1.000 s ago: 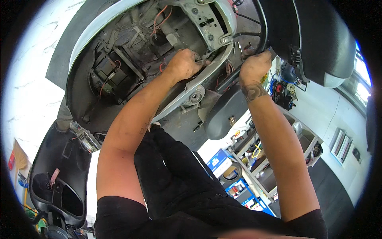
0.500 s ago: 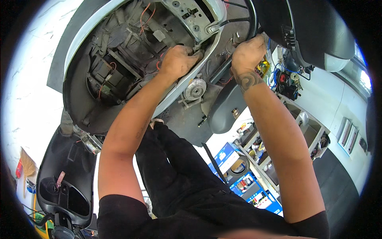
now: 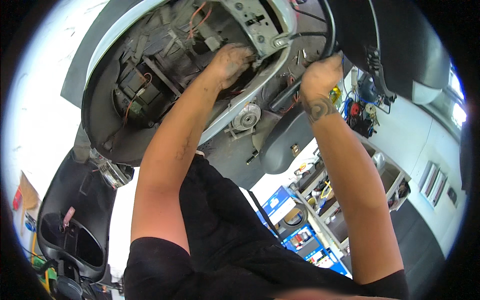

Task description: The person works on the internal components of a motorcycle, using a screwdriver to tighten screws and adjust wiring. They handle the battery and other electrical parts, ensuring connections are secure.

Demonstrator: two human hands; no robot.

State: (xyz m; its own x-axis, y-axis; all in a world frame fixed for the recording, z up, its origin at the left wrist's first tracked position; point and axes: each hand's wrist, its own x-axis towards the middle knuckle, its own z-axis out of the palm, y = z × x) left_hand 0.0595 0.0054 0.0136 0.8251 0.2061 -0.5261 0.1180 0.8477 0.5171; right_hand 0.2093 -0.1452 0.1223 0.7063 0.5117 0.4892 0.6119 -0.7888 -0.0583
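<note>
A scooter body shell with a pale rim [image 3: 214,131] lies open at the upper middle, showing its dusty inside, wires and brackets. My left hand [image 3: 231,66] reaches into the cavity beside the light metal bracket plate [image 3: 257,31]. Its fingers look loosely stretched and somewhat blurred, with nothing visible in them. My right hand [image 3: 322,77] is closed around a black tubular bar [image 3: 330,37] at the right side of the shell. Orange wires [image 3: 201,19] stick up within the cavity.
A round metal disc part [image 3: 246,118] and a dark grey panel [image 3: 282,142] lie beside the shell. Black scooter trim [image 3: 75,215] stands at lower left. A cluttered shelf unit [image 3: 345,200] is at right, and a large black seat-like part [image 3: 400,45] overhangs the upper right.
My left hand has loosened from a closed grip at the shell's inner edge and shifted slightly up and right. My right hand keeps its hold on the bar. The whole view has shifted a little.
</note>
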